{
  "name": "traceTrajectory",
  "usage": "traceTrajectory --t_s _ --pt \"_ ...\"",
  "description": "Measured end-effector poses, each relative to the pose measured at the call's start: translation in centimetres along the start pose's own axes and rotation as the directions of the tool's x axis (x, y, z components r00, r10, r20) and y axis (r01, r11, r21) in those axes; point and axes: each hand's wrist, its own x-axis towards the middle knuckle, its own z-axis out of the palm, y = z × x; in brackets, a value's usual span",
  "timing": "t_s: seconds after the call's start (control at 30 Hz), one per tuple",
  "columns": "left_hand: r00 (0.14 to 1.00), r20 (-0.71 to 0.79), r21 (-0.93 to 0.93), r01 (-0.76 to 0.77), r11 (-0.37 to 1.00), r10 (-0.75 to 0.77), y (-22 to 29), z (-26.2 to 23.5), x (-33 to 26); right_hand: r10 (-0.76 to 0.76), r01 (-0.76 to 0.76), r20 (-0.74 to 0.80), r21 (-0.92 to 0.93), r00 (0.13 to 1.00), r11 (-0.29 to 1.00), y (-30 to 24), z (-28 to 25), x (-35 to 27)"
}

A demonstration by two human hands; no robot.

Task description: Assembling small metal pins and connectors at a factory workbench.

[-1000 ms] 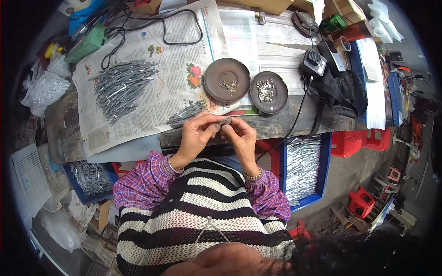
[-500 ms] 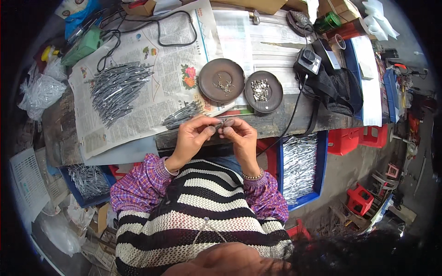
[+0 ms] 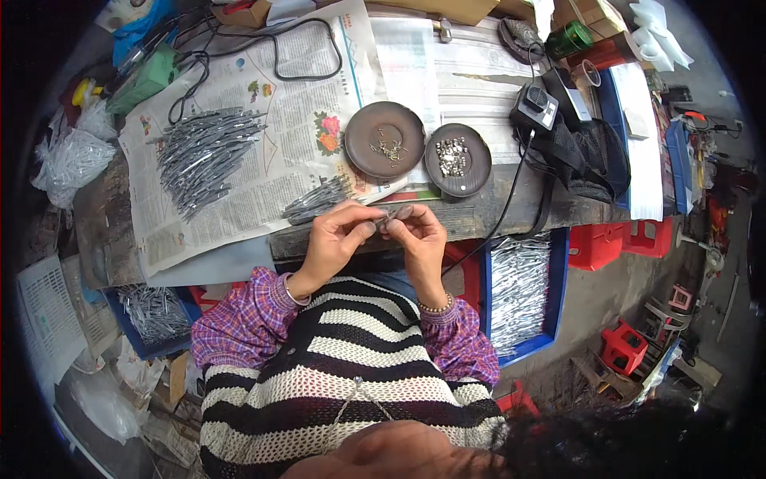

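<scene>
A small grey metal piece [image 3: 392, 215], slim and elongated, sits pinched between the fingertips of both hands, lying roughly level just above the near edge of the worktop [image 3: 511, 209]; its details are too small to tell.

Packaging noted on and around the worktop. Brown cardboard box [image 3: 243, 12] sat at the far edge, red item inside. Second tan cardboard box [image 3: 455, 8] lay along the far edge, mid-span. More cardboard boxes [image 3: 590, 12] clustered at the far right corner. Clear plastic bags [image 3: 72, 156] of pale small parts lay bunched at the left end. Green cylindrical can [image 3: 570, 38] stood near the far right corner. No screens seen.
</scene>
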Motion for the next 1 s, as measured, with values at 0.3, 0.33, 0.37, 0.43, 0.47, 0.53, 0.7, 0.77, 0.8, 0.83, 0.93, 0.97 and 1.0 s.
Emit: traceTrajectory --t_s 0.3,0.33,0.37,0.43,0.47,0.53,0.7,0.77,0.8,0.83,0.93,0.97,1.0 --pt "0.999 0.006 0.062 -0.054 0.997 0.054 0.02 -0.03 0.04 -0.058 0.058 -0.024 -0.022 0.998 0.998 0.37 -0.05 -0.18" --pt "0.999 0.014 0.06 -0.045 0.997 0.044 -0.02 -0.06 0.03 -0.072 0.07 -0.043 -0.036 0.997 0.997 0.43 -0.02 -0.18" --pt "0.999 0.014 0.06 -0.045 0.997 0.044 -0.12 -0.1 0.03 -0.072 0.07 -0.043 -0.036 0.997 0.997 0.5 -0.05 -0.18" --pt "0.991 0.047 -0.121 0.133 0.984 -0.128 -0.38 -0.21 0.01 -0.066 0.065 -0.057 -0.029 0.996 0.998 0.63 -0.14 -0.18" --pt "0.991 0.046 -0.12 0.132 0.984 -0.127 -0.37 -0.36 -0.05 -0.066 0.065 -0.055 -0.028 0.996 0.998 0.51 -0.08 -0.18" --pt "0.943 0.152 -0.381 0.332 0.863 -0.296 -0.31 -0.58 -0.16 0.01 -0.01 0.015 -0.018 1.0 1.0 0.04 -0.03 -0.18" --pt "0.988 0.033 -0.137 0.155 0.978 -0.152 -0.02 0.04 -0.36 0.055 -0.055 -0.008 -0.088 0.998 0.995 0.28 -0.63 -0.17" --pt "1.0 -0.016 0.007 0.019 1.0 -0.019 0.13 0.31 -0.32 0.02 -0.022 -0.019 -0.11 1.0 0.994 0.44 -0.67 -0.21" --pt "1.0 -0.025 0.026 0.003 1.0 -0.002 0.18 0.37 -0.27 0.021 -0.024 -0.03 -0.104 0.999 0.994 0.49 -0.7 -0.21" --pt "0.999 -0.034 0.045 -0.014 0.999 0.015 0.19 0.41 -0.22 0.021 -0.025 -0.04 -0.097 0.999 0.995 0.49 -0.73 -0.22" --pt "0.999 -0.037 0.072 -0.004 0.997 0.006 -0.05 0.27 -0.13 0.059 -0.068 -0.08 -0.125 0.995 0.99 0.22 -0.48 -0.32" --pt "0.999 -0.039 0.072 -0.003 0.997 0.006 -0.21 0.19 -0.13 0.059 -0.069 -0.078 -0.125 0.995 0.99 0.09 -0.37 -0.31" --pt "0.998 -0.042 0.087 -0.038 0.995 0.041 -0.44 0.08 -0.12 0.068 -0.076 -0.062 -0.142 0.996 0.987 -0.08 -0.28 -0.27"
